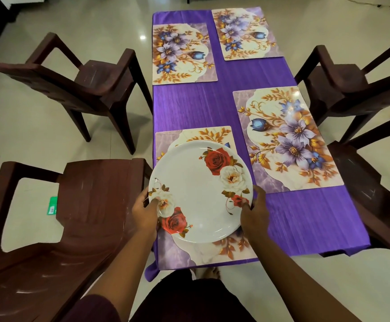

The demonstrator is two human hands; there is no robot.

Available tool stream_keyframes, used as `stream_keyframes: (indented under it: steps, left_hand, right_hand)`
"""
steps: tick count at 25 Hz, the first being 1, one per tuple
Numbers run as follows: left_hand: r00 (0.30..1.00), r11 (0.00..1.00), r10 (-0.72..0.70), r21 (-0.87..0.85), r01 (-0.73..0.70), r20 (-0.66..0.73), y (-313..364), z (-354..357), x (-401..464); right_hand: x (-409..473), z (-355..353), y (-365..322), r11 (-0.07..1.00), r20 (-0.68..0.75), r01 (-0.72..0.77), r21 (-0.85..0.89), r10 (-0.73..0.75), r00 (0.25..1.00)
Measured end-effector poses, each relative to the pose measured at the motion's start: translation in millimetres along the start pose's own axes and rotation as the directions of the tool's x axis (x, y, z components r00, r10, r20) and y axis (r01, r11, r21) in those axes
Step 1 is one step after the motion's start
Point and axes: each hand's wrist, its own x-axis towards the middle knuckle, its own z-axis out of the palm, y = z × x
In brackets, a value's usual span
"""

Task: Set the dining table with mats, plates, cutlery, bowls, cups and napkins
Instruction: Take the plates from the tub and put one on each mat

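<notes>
White melamine-look plate (201, 191) with red and cream roses sits over the near-left floral mat (214, 252) on the purple tablecloth (189, 105). Left hand (145, 212) and right hand (255, 212) grip opposite rim edges, thumbs on top, fingers curled beneath. Three other mats lie bare.
</notes>
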Motion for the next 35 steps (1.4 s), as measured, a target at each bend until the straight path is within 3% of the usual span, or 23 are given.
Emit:
stream_keyframes:
  steps: [6,11,15,18,24,28,31,35]
  left_hand:
    - [0.975,0.989,0.11,-0.077,-0.127,-0.194,29,20,3]
    - [0.989,0.971,0.146,-0.195,-0.136,0.037,87,78,3]
    - [0.942,0.989,0.148,-0.033,-0.145,0.302,112,142,9]
    - [0.905,0.986,0.08,0.101,-0.134,0.419,120,186,21]
    - [0.896,0.991,-0.081,0.133,0.025,0.437,114,256,40]
    - [0.919,0.99,-0.083,0.136,0.032,0.385,105,287,46]
    - [0.916,0.996,-0.062,0.079,0.033,0.397,108,308,34]
    - [0.907,0.993,0.012,0.103,-0.061,0.422,110,332,33]
  right_hand:
    - [23,-17,-14,0.983,0.015,0.026,0.18,-0.03,0.999]
    - [58,-42,-23,0.931,-0.066,-0.011,0.365,0.038,0.997]
    - [95,-77,-16,0.9,-0.137,-0.052,0.432,0.123,0.983]
    - [124,-107,-12,0.874,-0.121,-0.084,0.478,0.16,0.98]
    - [174,-139,-7,0.738,0.044,-0.223,0.637,0.254,0.966]
    - [188,-136,-3,0.683,0.079,-0.221,0.696,0.233,0.969]
    - [195,-134,-2,0.683,0.097,-0.235,0.692,0.234,0.967]
    - [206,-146,10,0.769,0.097,-0.224,0.599,0.207,0.973]
